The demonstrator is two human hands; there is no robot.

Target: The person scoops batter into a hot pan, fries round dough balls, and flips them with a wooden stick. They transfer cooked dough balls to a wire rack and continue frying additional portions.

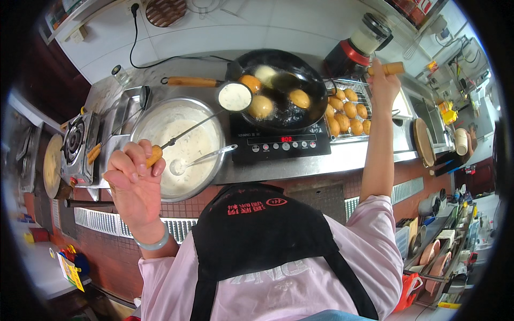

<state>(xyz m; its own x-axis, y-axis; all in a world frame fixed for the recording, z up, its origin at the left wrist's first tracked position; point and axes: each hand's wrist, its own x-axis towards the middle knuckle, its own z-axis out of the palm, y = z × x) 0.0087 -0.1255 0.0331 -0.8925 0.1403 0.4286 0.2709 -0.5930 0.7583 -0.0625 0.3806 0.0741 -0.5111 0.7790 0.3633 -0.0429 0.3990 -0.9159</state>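
Note:
My left hand (138, 180) grips the wooden handle of a long metal ladle (200, 121). Its round cup (235, 96), full of white batter with green flecks, is over the left rim of a black wok (281, 118). Several round cakes (299, 98) fry in oil there, one of them pale. Below the ladle's shaft, a steel bowl (220, 160) holds batter and a metal spoon (213, 155). My right hand (384, 86) is raised at the right, closed on a wooden handle (387, 69); the tool's far end cannot be made out. Several browned cakes (350, 109) lie on a wire rack (341, 83).
An induction cooker (281, 146) carries the wok. A wooden handle (192, 82) points left from the wok's side. Behind the rack stands a red blender (347, 56). Leftward are a steel tray (126, 105), another ladle (116, 132), a glass jar (119, 74) and a gas burner (74, 140).

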